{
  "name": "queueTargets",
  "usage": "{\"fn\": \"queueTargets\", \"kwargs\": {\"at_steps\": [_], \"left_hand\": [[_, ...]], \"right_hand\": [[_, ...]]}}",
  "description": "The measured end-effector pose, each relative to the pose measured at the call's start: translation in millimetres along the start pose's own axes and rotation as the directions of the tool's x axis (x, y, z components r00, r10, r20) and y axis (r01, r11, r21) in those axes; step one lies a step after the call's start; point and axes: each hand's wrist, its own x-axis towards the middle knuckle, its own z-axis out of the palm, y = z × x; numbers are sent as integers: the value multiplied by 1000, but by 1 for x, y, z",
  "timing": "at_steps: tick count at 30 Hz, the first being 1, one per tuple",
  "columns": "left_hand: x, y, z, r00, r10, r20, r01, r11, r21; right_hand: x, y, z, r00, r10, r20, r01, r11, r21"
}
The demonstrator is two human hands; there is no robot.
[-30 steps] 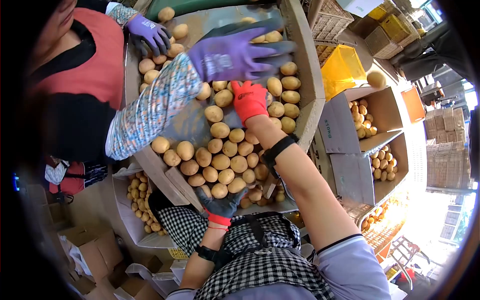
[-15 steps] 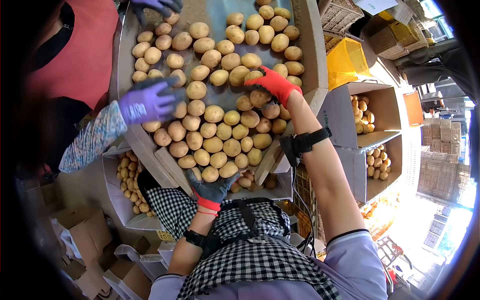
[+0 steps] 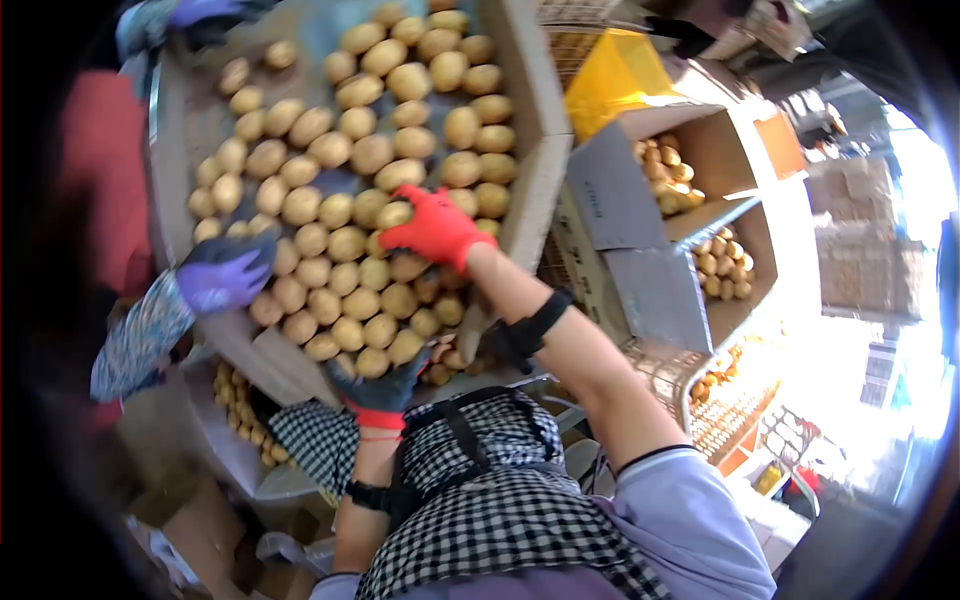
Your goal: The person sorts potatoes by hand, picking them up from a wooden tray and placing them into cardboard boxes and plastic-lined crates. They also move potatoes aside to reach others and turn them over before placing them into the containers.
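Note:
Potatoes (image 3: 347,244) crowd the sorting chute (image 3: 535,180), packed tightest towards its narrow lower mouth. Over the right side of the pile lies my right hand (image 3: 432,230) in a red glove, its fingers apart around a potato (image 3: 394,214) and touching it; I see no closed grip. My left hand (image 3: 380,392), in a dark grey and red glove, is cupped with fingers spread at the chute mouth, against the lowest potatoes (image 3: 372,362). Part of its palm is hidden. Below the mouth, more potatoes (image 3: 440,372) show in a container.
A co-worker's purple-gloved hand (image 3: 225,278) is at the chute's left edge, and another purple glove (image 3: 205,12) shows at the top left. Cardboard boxes (image 3: 640,290) with potatoes stand on the right, near a yellow crate (image 3: 620,80). Another box of potatoes (image 3: 205,405) sits lower left.
The view has shifted, so the chute appears further left. My right hand has moved down the pile a little, and potatoes sit closer together. My left hand stays at the mouth.

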Motion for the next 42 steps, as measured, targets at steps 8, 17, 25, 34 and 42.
{"fn": "queueTargets", "kwargs": {"at_steps": [8,17,25,34,42], "left_hand": [[11,-19,-31,855,-437,279,464,407,-787],[4,-53,-38,817,-465,340,486,239,-840],[-24,-69,-44,730,-613,-301,285,674,-681],[-24,-135,-62,780,-552,-295,206,671,-712],[-4,-42,-41,632,-746,-211,259,459,-850]], "right_hand": [[-180,51,-172,997,16,-77,50,626,778],[-192,174,-211,345,123,-930,-396,918,-25],[-100,15,125,925,-360,-124,217,765,-606],[-85,-1,131,936,-267,-230,78,795,-602],[-51,40,156,838,-433,-332,39,654,-755]]}}
